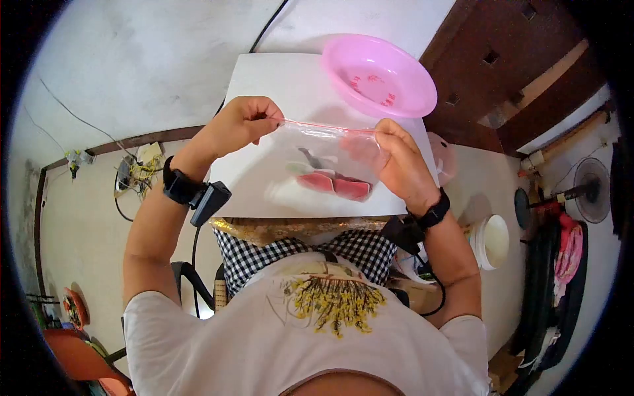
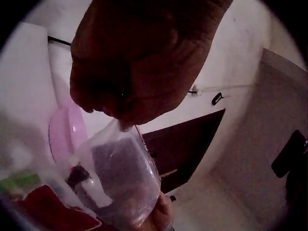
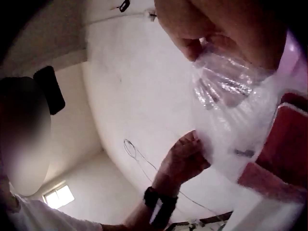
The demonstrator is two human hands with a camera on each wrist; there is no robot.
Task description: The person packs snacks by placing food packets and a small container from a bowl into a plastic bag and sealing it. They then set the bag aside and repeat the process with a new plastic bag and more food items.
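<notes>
A clear plastic zip bag (image 1: 323, 140) with a red strip along its top edge is stretched between both hands over the white table. My left hand (image 1: 244, 125) pinches its left top corner between thumb and fingers. At the opposite corner my right hand (image 1: 401, 158) grips the edge, thumb on top. Red flat pieces with pale edges (image 1: 333, 185), a small dark grey piece (image 1: 317, 160) and a pale green bit (image 1: 297, 169) show at the bag's lower part; I cannot tell whether all lie inside it. In the right wrist view the film (image 3: 231, 106) is wrinkled under the fingers.
A pink plastic basin (image 1: 380, 76) stands at the table's far right corner. The white tabletop (image 1: 257, 185) ends close before the person's lap. A white bucket (image 1: 492, 242) is on the floor to the right, with a fan (image 1: 590, 188) beyond it.
</notes>
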